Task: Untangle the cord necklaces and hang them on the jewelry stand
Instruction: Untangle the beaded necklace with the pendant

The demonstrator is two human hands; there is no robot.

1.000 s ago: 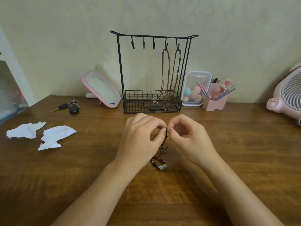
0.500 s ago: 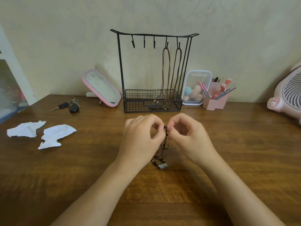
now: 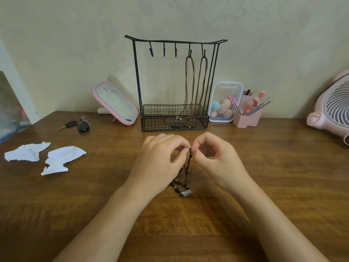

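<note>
A dark cord necklace (image 3: 186, 173) with small beads and a silver pendant (image 3: 186, 193) hangs between my hands, its lower part resting on the wooden table. My left hand (image 3: 160, 163) and my right hand (image 3: 217, 161) both pinch the top of the cord at the same spot, fingertips almost touching. Behind them stands the black wire jewelry stand (image 3: 175, 42) with a basket base. Two brown cord necklaces (image 3: 195, 82) hang from its two right hooks, their pendants lying in the basket. The three left hooks are bare.
A pink-framed mirror (image 3: 116, 104) leans left of the stand, with car keys (image 3: 79, 125) nearby. Two torn white papers (image 3: 47, 156) lie at the left. A clear box of sponges (image 3: 222, 104) and a pink brush holder (image 3: 247, 114) sit right of the stand; a pink fan (image 3: 332, 110) is far right.
My fingers have shifted slightly on the top of the cord, lifting it a little. The pendant stays on the table.
</note>
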